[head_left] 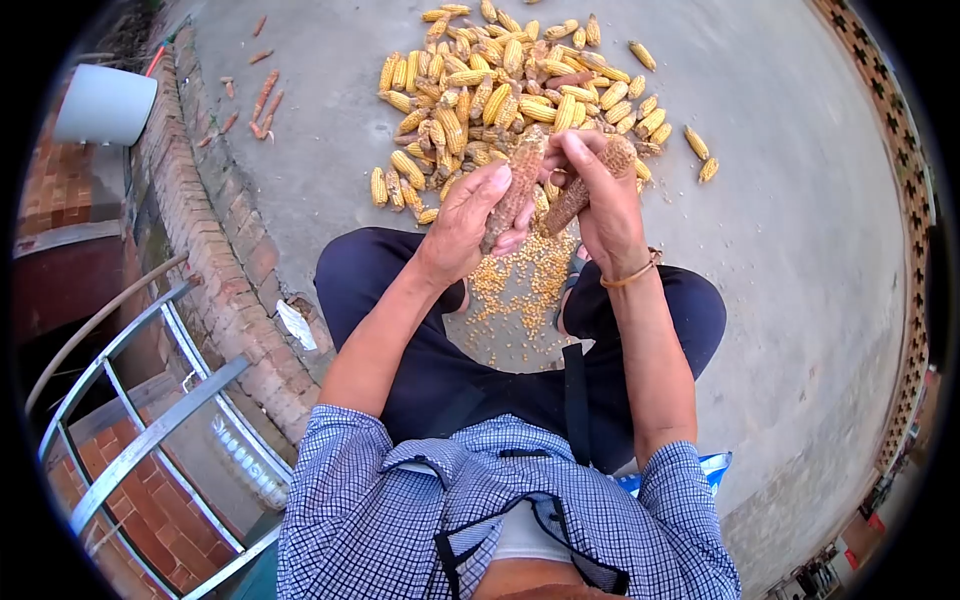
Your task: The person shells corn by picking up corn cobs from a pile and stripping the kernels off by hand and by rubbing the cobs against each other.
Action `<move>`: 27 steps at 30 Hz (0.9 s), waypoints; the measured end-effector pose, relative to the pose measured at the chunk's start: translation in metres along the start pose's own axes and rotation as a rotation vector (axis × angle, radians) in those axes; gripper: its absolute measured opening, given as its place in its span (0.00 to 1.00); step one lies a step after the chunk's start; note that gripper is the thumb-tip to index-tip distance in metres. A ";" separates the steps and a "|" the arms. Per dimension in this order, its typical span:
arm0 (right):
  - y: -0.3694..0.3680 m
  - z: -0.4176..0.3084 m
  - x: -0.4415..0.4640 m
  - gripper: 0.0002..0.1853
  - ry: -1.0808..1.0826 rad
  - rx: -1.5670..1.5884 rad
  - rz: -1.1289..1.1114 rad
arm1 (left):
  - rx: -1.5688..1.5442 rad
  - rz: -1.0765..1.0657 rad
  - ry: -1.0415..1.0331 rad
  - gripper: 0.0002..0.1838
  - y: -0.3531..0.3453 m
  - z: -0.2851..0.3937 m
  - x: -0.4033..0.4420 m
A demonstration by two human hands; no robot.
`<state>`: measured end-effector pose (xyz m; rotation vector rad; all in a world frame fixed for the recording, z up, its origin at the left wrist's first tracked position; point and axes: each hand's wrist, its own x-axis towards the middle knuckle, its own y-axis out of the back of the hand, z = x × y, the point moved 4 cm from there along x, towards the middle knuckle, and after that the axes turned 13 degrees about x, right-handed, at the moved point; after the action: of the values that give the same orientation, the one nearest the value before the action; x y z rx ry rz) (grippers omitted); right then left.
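Note:
My left hand (468, 222) is closed around a brownish corn cob (520, 180), held upright and tilted slightly right. Closed in my right hand (612, 215) is a second, reddish-brown cob (578, 200) that looks bare of kernels. The two cobs are close together above my knees; whether they touch is hard to tell. Loose yellow kernels (515, 300) lie scattered on the ground between my feet. Just beyond my hands spreads a heap of yellow corn ears (480, 75). My fingers partly hide both cobs.
Several bare cobs (266, 97) lie on the concrete at the upper left. A low brick edging (205, 200) runs down the left side, with a white bucket (106, 104) and a metal frame (160, 430) beyond it. A patterned block wall (905, 190) curves along the right.

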<state>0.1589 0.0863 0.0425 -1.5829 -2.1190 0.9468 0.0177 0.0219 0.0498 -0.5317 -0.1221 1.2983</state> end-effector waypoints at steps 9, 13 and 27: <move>-0.005 0.002 0.000 0.13 0.069 -0.134 0.025 | 0.539 0.221 -0.165 0.20 0.010 -0.004 0.004; -0.002 0.005 0.001 0.13 0.025 -0.139 0.038 | 0.647 0.249 -0.203 0.21 0.007 0.000 0.003; 0.005 0.016 0.004 0.12 -0.039 0.008 -0.001 | 0.841 0.370 -0.286 0.18 0.013 0.005 0.000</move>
<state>0.1509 0.0859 0.0273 -1.5714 -2.1393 0.9923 0.0046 0.0255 0.0483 0.3709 0.2948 1.6316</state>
